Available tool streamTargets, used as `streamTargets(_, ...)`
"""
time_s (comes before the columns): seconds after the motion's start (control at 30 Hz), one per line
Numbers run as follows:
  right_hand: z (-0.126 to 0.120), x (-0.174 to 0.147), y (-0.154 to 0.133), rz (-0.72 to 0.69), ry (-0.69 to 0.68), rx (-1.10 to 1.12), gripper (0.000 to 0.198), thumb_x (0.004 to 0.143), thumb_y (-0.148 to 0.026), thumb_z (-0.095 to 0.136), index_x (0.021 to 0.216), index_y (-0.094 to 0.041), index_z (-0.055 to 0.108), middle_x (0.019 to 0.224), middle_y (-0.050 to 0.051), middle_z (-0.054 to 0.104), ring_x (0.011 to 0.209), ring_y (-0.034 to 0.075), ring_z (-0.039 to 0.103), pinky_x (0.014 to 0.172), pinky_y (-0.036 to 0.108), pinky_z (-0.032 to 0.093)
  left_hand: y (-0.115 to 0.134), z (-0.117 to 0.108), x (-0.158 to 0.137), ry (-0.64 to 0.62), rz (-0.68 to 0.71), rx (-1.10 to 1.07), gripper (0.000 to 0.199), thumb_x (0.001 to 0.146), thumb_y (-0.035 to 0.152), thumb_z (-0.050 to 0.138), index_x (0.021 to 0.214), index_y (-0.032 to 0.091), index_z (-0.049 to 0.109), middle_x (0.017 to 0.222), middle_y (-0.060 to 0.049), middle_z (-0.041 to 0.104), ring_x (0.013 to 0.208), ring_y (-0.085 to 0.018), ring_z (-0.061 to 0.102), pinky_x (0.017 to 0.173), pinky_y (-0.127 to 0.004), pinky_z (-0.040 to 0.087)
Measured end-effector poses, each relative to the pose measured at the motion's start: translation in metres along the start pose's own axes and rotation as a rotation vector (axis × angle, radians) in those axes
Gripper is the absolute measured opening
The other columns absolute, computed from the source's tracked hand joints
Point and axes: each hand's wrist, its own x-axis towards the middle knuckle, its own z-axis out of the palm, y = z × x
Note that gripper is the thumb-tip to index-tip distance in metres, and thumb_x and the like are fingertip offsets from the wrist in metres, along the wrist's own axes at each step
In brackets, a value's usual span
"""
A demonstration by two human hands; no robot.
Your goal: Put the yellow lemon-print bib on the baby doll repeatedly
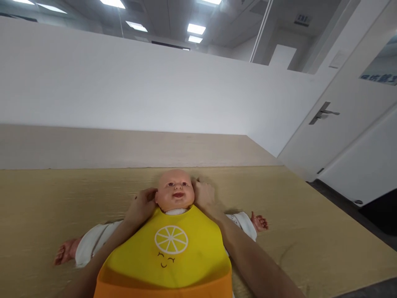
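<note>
A bald baby doll [175, 191] in white sleeves lies face up on the table, its arms spread to both sides. Over its chest is a yellow bib [198, 248] with a lemon slice and a smiling face, and an orange pocket [167, 289] at the bottom. My left hand [143, 205] is beside the doll's head on the left, its curled fingertips tucked behind the neck. On the other side my right hand [204, 193] is closed against the head, fingers bent. The bib's upper ends run up toward both hands; what the fingers hold is hidden.
The wooden tabletop [310, 231] reaches back to a raised pale ledge [124, 147] along a white wall [139, 87]. Glass panels stand above the wall. At the right is a white door [350, 124] with a metal handle [324, 112], beyond the table's edge.
</note>
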Motion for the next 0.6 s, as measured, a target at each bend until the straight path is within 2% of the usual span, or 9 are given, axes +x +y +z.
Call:
streamTargets(0.27, 0.003, 0.000, 0.001, -0.018, 0.005, 0.006, 0.027, 0.079, -0.022, 0.050, 0.102, -0.020, 0.066, 0.108, 0.019, 0.064, 0.084, 0.030, 0.065, 0.058, 0.031, 0.034, -0.002, -0.001, 0.000, 0.040, -0.016, 0.031, 0.033, 0.056, 0.028, 0.052, 0.080, 0.020, 0.074, 0.090, -0.006, 0.075, 0.094, -0.031, 0.066, 0.081, -0.033, 0.049)
streamTargets(0.47, 0.002, 0.007, 0.006, 0.096, 0.028, 0.128, 0.027, 0.080, -0.024, 0.052, 0.101, -0.017, 0.068, 0.099, 0.016, 0.069, 0.087, 0.026, 0.065, 0.063, 0.028, 0.038, -0.006, -0.006, 0.004, -0.040, -0.037, -0.085, 0.034, 0.061, 0.035, 0.054, 0.081, 0.017, 0.075, 0.084, -0.006, 0.075, 0.098, -0.031, 0.065, 0.075, -0.032, 0.050)
streamTargets(0.53, 0.002, 0.012, 0.013, 0.141, 0.045, 0.252, 0.026, 0.079, -0.029, 0.054, 0.092, -0.014, 0.070, 0.089, 0.014, 0.071, 0.081, 0.023, 0.065, 0.061, 0.026, 0.038, -0.010, -0.009, 0.005, -0.034, -0.070, -0.088, 0.037, 0.065, 0.039, 0.054, 0.083, 0.015, 0.075, 0.087, -0.006, 0.075, 0.096, -0.030, 0.065, 0.070, -0.030, 0.050)
streamTargets(0.6, 0.001, 0.019, 0.021, 0.156, 0.065, 0.417, 0.026, 0.078, -0.032, 0.053, 0.075, -0.013, 0.071, 0.073, 0.010, 0.069, 0.069, 0.019, 0.062, 0.056, 0.025, 0.036, -0.013, -0.012, 0.007, 0.049, -0.118, -0.068, 0.038, 0.069, 0.044, 0.056, 0.083, 0.015, 0.075, 0.087, -0.006, 0.075, 0.091, -0.028, 0.067, 0.067, -0.028, 0.049)
